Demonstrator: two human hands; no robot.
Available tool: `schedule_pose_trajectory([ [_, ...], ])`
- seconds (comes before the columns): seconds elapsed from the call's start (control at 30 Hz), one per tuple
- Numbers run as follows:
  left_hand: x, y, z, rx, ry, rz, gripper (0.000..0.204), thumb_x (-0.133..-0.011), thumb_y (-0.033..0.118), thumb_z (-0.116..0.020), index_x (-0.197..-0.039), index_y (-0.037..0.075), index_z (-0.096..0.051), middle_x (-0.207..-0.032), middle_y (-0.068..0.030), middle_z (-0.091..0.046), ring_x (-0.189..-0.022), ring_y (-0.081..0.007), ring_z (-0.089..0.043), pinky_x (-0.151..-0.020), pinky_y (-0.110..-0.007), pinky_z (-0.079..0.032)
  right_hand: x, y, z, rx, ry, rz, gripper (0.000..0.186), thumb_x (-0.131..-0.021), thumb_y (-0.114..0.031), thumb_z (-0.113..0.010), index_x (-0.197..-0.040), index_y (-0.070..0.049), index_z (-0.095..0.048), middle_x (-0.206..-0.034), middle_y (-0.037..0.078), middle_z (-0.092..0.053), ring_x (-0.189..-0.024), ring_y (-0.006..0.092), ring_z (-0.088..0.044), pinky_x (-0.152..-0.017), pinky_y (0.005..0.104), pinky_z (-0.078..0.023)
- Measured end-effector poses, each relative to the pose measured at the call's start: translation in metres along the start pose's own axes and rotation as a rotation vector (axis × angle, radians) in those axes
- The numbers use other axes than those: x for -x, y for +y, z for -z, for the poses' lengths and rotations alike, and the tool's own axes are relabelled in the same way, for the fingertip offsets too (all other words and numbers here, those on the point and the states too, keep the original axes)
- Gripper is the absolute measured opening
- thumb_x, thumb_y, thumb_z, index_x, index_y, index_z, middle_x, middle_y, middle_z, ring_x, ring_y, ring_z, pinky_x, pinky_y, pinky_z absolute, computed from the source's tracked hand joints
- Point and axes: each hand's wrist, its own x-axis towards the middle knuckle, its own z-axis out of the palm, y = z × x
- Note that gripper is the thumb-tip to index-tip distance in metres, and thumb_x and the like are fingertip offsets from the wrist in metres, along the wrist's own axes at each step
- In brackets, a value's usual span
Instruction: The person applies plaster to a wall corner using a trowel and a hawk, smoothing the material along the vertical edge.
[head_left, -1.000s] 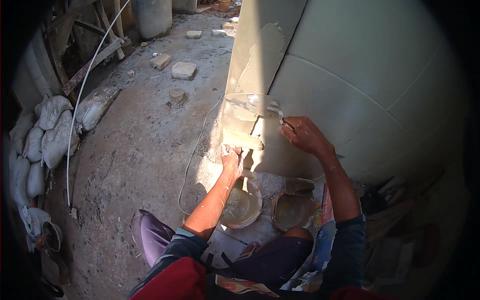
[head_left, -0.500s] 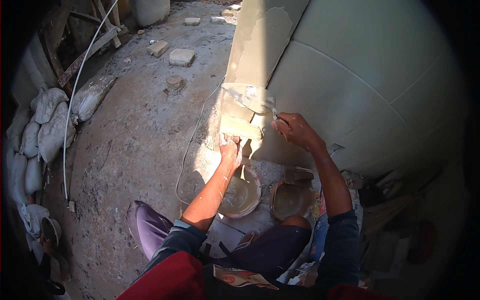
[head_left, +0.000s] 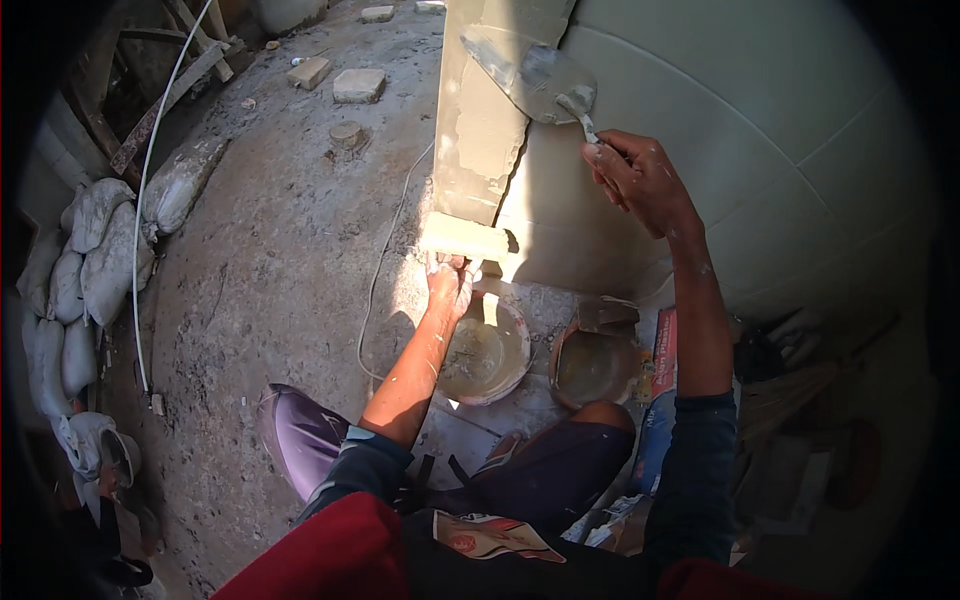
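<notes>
My right hand [head_left: 643,178] is closed around the handle of a pointed trowel [head_left: 548,88]. The grey-smeared blade lies across the plastered pillar [head_left: 478,150] and its edge by the wall; whether it touches I cannot tell. Lower down, my left hand [head_left: 450,283] grips a pale rectangular board [head_left: 463,237] from beneath, in bright sun at the foot of the pillar. Its underside and handle, if any, are hidden. Just below that hand stands a round basin [head_left: 523,368] with wet grey mix inside.
Right of the basin sits a second bowl [head_left: 597,372] with a dark block on its rim. A red and blue bag [head_left: 655,420] lies by my right forearm. A thin cable [head_left: 375,290] runs along the ground. Filled sacks [head_left: 115,255] and loose blocks [head_left: 358,86] lie farther left.
My right hand has moved the trowel up the pillar and slightly right. The left hand still holds the pale board, slightly lower left in view. The view has also shifted a little.
</notes>
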Motion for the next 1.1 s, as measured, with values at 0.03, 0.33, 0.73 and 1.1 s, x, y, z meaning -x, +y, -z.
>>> schedule_pose_trajectory([
  [0.03,-0.001,-0.001,0.007,0.019,0.003,0.014,0.061,-0.088,-0.016,-0.038,-0.140,0.014,-0.033,-0.129,-0.0148,-0.051,-0.111,-0.0293,-0.058,-0.096,-0.051,-0.051,-0.002,0.020,-0.011,0.029,-0.103,-0.049,0.033,-0.094,-0.027,-0.058,-0.076,0.000,-0.054,-0.061,0.001,-0.047,-0.056,0.0088,-0.045,-0.053,0.0284,-0.040],
  [0.33,0.008,-0.008,0.051,-0.041,0.026,0.045,0.053,-0.091,-0.010,-0.046,-0.138,0.013,-0.037,-0.129,-0.0124,-0.052,-0.116,-0.0315,-0.055,-0.097,-0.054,-0.048,0.023,0.163,-0.116,0.534,-0.083,0.204,0.026,-0.086,-0.023,-0.061,-0.083,0.002,-0.063,-0.083,0.026,-0.064,-0.083,0.0423,-0.063,-0.076,0.0484,-0.049],
  [0.73,0.024,0.010,-0.013,0.050,-0.167,0.140,0.061,-0.079,-0.015,-0.054,-0.135,0.004,-0.039,-0.129,-0.0195,-0.052,-0.120,-0.0381,-0.053,-0.105,-0.054,-0.045,0.020,-0.005,0.025,-0.164,0.142,0.145,0.029,-0.096,-0.028,-0.058,-0.100,-0.001,-0.067,-0.066,0.003,-0.054,-0.051,0.0067,-0.047,-0.047,0.0243,-0.039],
  [1.1,0.025,0.031,-0.015,0.062,-0.297,0.218,0.047,-0.086,-0.011,-0.040,-0.133,-0.004,-0.040,-0.130,-0.0231,-0.052,-0.119,-0.0375,-0.055,-0.100,-0.051,-0.050,0.088,0.104,-0.076,0.306,0.193,0.399,0.033,-0.089,-0.029,-0.064,-0.100,0.002,-0.065,-0.085,0.018,-0.064,-0.078,0.0356,-0.064,-0.069,0.0445,-0.051],
])
